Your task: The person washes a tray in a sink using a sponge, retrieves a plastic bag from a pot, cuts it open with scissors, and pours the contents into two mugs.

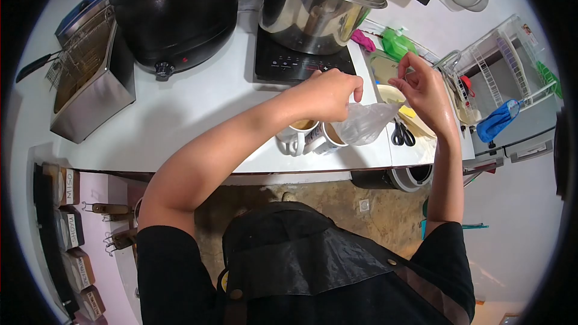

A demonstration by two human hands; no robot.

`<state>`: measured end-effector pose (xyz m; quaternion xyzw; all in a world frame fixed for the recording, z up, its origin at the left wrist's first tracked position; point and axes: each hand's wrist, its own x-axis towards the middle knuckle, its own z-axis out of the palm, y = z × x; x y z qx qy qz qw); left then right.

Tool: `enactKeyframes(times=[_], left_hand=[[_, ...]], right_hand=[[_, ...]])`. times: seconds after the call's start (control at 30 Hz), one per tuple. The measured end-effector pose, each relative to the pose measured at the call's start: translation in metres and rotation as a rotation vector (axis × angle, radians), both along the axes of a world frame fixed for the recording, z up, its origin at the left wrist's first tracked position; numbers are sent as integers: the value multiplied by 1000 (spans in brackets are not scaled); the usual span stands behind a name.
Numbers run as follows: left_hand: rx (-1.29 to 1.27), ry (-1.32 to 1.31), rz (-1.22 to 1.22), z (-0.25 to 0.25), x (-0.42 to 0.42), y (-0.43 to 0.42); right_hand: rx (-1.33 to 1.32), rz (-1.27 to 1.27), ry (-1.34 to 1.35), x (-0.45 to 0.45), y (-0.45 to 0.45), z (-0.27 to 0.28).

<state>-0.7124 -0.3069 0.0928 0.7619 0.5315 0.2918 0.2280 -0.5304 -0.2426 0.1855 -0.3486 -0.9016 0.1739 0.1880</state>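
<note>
My left hand point(332, 95) is closed at the edge of a clear plastic bag point(366, 125), which hangs over the counter. My right hand point(424, 87) is raised just right of the bag, thumb and forefinger brought together. Whether anything small is between those fingertips I cannot make out. Below my left hand stand a white mug point(296, 143) with brownish contents and a second, patterned mug point(330, 139), partly covered by the bag. Black-handled scissors point(403, 134) lie on the counter beneath my right hand.
A steel pot point(313, 15) sits on a black induction cooker point(283, 63) at the back. Left of it are a large black soup kettle point(174, 18) and a steel fryer point(96, 93). A dish rack point(500, 66) stands at right, with a bin point(412, 176) below the counter.
</note>
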Motion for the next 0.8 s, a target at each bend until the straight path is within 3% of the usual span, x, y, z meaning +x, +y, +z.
enactKeyframes(times=[0.8], left_hand=[[-18, -13, 53, -6, -11, -8]], right_hand=[[3, 71, -32, -17, -10, 3]])
